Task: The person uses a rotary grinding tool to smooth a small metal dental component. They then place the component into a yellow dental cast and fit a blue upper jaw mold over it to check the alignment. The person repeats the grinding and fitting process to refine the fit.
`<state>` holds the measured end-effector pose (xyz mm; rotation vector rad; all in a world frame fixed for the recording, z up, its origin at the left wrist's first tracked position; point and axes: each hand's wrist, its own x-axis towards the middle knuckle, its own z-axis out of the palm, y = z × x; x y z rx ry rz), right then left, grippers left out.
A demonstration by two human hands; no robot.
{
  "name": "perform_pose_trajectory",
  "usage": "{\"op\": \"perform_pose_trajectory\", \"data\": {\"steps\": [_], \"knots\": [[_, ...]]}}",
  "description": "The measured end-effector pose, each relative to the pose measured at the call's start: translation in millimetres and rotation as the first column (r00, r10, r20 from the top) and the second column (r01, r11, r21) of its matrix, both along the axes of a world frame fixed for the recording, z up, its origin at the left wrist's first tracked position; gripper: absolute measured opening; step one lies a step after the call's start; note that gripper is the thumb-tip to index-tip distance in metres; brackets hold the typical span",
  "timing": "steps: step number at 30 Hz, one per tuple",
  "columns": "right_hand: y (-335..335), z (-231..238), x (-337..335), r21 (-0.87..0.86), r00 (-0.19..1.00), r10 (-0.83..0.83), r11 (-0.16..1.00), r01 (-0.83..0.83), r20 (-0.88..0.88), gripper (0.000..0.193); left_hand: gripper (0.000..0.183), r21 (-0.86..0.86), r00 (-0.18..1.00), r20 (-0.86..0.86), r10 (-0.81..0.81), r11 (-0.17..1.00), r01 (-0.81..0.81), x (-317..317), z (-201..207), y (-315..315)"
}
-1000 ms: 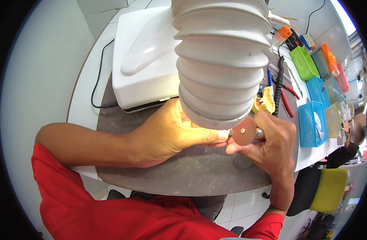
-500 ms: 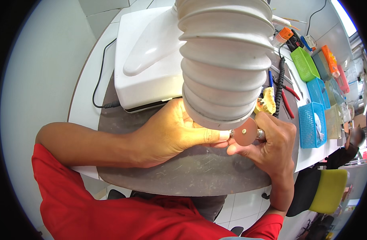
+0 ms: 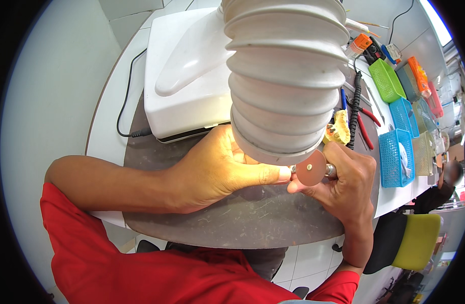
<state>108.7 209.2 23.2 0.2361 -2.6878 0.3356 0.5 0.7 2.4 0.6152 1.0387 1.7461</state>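
Observation:
My right hand [image 3: 349, 180] is closed around a rotary handpiece [image 3: 332, 171], its metal nose showing between the fingers. A round brown cutting disc [image 3: 310, 167] with a pale centre is mounted on it. Just left of the disc, my left hand [image 3: 227, 169] pinches a small shiny metal piece [image 3: 294, 169] between thumb and fingers. The disc hides part of that piece, so its exact kind cannot be told. Both hands are close together under the mouth of a white ribbed hose [image 3: 285, 86], in bright yellowish light.
A white machine housing [image 3: 187, 76] with a black cable stands behind my left hand. Beyond my right hand are a yellowish dental cast [image 3: 339, 129], red-handled pliers [image 3: 365, 129] and a coiled black cord [image 3: 354, 106]. Blue baskets [image 3: 394, 157] and a green basket [image 3: 387, 81] line the right side.
Hardly anything differs. The fingers of my left hand have shifted slightly around the metal piece; the disc and my right hand stay almost in place.

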Motion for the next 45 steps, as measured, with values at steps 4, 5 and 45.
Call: {"op": "perform_pose_trajectory", "data": {"steps": [4,5,45], "knots": [[-1.3,0.9,-1.0,0.002,1.0,0.013,1.0,-0.013,-0.007,0.064,0.034,0.0,1.0,-0.01,0.026,1.0,-0.026,2.2,-1.4,1.0],[-1.8,1.1,-1.4,0.004,1.0,0.016,1.0,-0.016,-0.01,0.064,0.034,0.0,1.0,-0.012,0.026,1.0,-0.026,2.1,-1.4,1.1],[-1.4,0.6,-1.2,-0.007,1.0,0.004,1.0,-0.004,-0.011,0.063,0.037,-0.046,1.0,-0.014,0.027,0.999,-0.028,1.4,4.6,-0.3]]}}
